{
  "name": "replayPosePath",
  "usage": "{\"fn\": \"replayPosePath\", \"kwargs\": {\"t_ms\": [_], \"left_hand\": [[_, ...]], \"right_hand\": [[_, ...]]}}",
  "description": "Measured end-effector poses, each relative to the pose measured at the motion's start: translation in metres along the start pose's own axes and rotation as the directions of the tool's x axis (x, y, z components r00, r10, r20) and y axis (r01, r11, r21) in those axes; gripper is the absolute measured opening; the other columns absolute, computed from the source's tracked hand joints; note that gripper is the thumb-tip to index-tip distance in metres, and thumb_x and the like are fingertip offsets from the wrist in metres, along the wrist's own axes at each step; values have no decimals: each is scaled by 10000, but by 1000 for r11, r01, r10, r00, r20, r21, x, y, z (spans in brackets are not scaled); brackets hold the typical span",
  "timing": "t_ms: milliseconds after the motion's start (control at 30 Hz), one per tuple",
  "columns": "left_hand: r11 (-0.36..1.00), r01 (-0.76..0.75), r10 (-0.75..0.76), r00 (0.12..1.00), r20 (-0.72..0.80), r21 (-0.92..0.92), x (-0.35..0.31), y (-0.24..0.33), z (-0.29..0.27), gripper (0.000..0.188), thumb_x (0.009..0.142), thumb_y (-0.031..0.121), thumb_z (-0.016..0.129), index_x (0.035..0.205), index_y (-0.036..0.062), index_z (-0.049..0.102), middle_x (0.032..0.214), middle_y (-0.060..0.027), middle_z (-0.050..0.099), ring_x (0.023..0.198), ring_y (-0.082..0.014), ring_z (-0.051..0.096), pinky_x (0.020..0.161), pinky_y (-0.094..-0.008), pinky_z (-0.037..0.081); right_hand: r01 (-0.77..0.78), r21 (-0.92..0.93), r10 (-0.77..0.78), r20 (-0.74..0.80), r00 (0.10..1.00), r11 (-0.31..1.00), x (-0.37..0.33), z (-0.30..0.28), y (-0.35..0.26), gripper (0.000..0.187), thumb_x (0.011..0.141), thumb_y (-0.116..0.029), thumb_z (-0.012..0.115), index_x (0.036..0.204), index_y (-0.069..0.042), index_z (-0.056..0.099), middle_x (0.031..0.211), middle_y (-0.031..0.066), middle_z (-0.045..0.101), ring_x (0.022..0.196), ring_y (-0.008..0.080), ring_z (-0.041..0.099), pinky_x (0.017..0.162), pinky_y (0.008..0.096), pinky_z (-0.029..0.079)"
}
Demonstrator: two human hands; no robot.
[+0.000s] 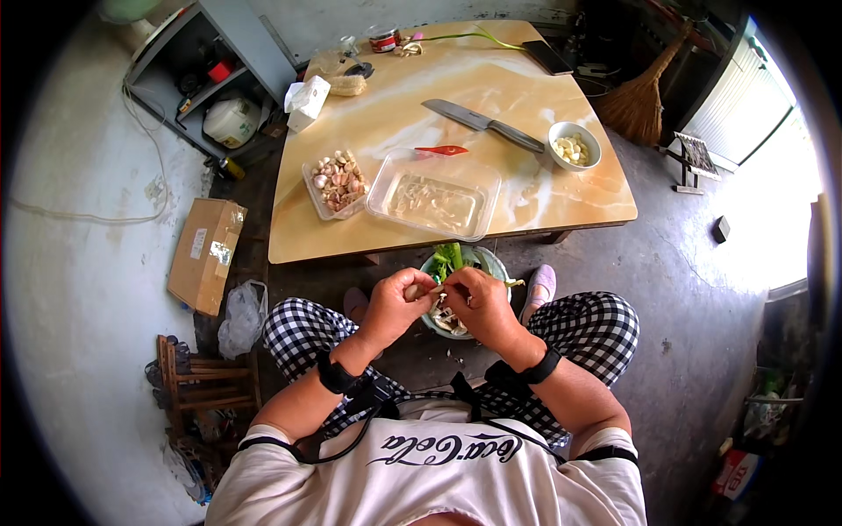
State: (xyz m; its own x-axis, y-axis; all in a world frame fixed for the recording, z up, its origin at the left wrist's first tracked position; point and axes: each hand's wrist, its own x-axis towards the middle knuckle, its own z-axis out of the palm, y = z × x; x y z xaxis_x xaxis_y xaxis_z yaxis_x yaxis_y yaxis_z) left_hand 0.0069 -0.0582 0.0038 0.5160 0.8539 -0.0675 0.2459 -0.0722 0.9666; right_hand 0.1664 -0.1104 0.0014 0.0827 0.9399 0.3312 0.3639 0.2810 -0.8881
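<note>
My left hand (395, 298) and my right hand (482, 307) meet over a pale green waste bin (496, 263) between my knees. Their fingertips are pinched together on a small garlic clove (437, 289), partly hidden by the fingers. Inside the bin lie green vegetable scraps (449, 256) and pale garlic skins (449, 323). On the table beyond, unpeeled garlic (338, 178) fills a small clear tub. Beside it sits a larger clear plastic container (481, 226) with a little liquid or loose skins in it. A white bowl (598, 158) at the right holds peeled cloves (572, 149).
A kitchen knife (481, 121) and a small red object (442, 150) lie on the marbled table (298, 237). Farther back are a tissue pack (307, 101), a jar (383, 39), a green stalk (478, 35) and a phone (547, 58). A cardboard box (207, 254) stands at left.
</note>
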Motion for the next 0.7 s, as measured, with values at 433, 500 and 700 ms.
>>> {"fn": "replayPosePath", "kwargs": {"t_ms": [433, 500, 700], "left_hand": [[922, -200, 232, 971, -58, 331, 0, 18, -3, 96, 705, -15, 660, 765, -4, 587, 663, -41, 541, 561, -84, 499, 507, -215, 399], [864, -281, 312, 950, -7, 419, 0, 18, -4, 125, 663, -38, 661, 756, 2, 588, 654, -68, 513, 542, -143, 493, 506, -253, 397], [874, -293, 327, 945, -23, 387, 1, 13, -3, 124, 658, -37, 662, 750, 0, 587, 646, -79, 511, 543, -171, 491, 506, -266, 392]], "right_hand": [[192, -186, -180, 77, 981, 964, 3, 3, 5, 80, 731, -41, 589, 796, -22, 547, 701, 129, 539, 622, 312, 561, 524, 360, 455], [224, -216, -209, 90, 974, 950, 2, 3, 5, 78, 733, -52, 588, 794, -25, 548, 695, 125, 534, 619, 312, 559, 524, 368, 455], [205, -179, -184, 128, 975, 962, 4, 0, 4, 70, 728, -34, 574, 784, -20, 535, 688, 126, 532, 611, 310, 555, 526, 371, 453]]}}
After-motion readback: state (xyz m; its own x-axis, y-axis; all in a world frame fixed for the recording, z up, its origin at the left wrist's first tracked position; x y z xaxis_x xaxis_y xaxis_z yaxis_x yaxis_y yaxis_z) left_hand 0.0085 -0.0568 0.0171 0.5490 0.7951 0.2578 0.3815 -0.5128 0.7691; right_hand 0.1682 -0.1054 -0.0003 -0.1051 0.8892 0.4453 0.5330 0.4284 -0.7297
